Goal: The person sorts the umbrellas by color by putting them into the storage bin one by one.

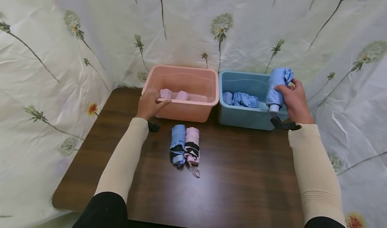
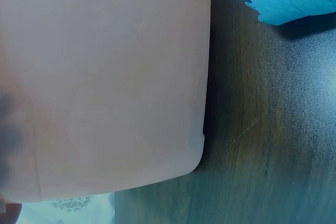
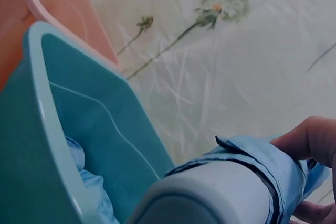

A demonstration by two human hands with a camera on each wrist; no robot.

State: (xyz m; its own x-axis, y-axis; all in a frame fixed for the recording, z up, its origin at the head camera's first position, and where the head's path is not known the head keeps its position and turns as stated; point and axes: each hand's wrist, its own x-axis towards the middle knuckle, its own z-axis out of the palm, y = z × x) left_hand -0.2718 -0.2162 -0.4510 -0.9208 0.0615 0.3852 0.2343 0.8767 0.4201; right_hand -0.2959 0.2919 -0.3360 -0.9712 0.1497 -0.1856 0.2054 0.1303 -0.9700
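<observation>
My right hand grips a folded blue umbrella over the right end of the blue bin. The umbrella is upright, its pale handle end pointing down. Inside that bin lie two blue folded umbrellas. With the thumb along the front edge, my left hand holds the rim of the pink bin at its front left corner; its other fingers are partly hidden. Two pink folded umbrellas lie in the pink bin, their lower parts hidden by its front wall.
On the brown table, in front of the bins, another blue folded umbrella and a pink one with a wrist loop lie side by side. Behind the table hangs a dandelion-print sheet.
</observation>
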